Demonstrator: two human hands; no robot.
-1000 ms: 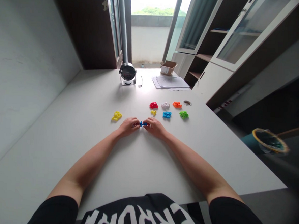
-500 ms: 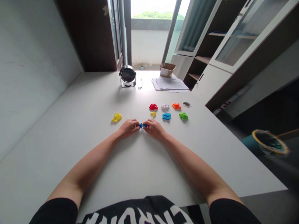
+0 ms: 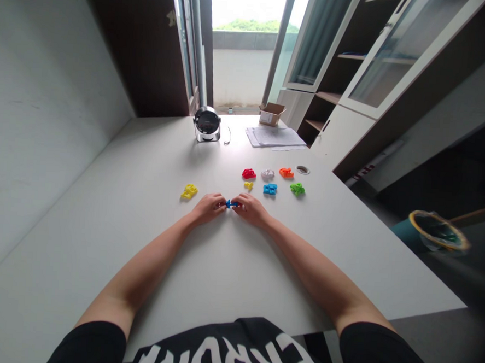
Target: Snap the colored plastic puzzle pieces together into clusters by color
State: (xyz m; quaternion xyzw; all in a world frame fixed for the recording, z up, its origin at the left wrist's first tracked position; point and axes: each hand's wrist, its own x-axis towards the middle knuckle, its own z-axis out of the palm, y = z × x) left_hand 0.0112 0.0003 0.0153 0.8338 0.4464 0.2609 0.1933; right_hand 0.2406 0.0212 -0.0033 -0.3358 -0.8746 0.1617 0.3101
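My left hand (image 3: 208,206) and my right hand (image 3: 249,208) meet low over the white table, fingertips a short gap apart. Between them is a small blue plastic piece (image 3: 228,203), pinched from both sides; its ends are covered by my fingers. Just beyond my right hand lie a small yellow piece (image 3: 248,185) and a blue block-like piece (image 3: 270,189). Behind these are a red piece (image 3: 248,173), a whitish piece (image 3: 267,174) and an orange piece (image 3: 286,172). A green piece (image 3: 297,188) lies to the right. Up and left of my left hand sits a yellow piece (image 3: 189,191).
Farther back on the table (image 3: 237,274) stand a round black device on a silver bracket (image 3: 207,123), a stack of papers (image 3: 276,136) and an open cardboard box (image 3: 272,114). A cable hole (image 3: 303,170) is at the right edge. A bin (image 3: 432,231) stands on the floor.
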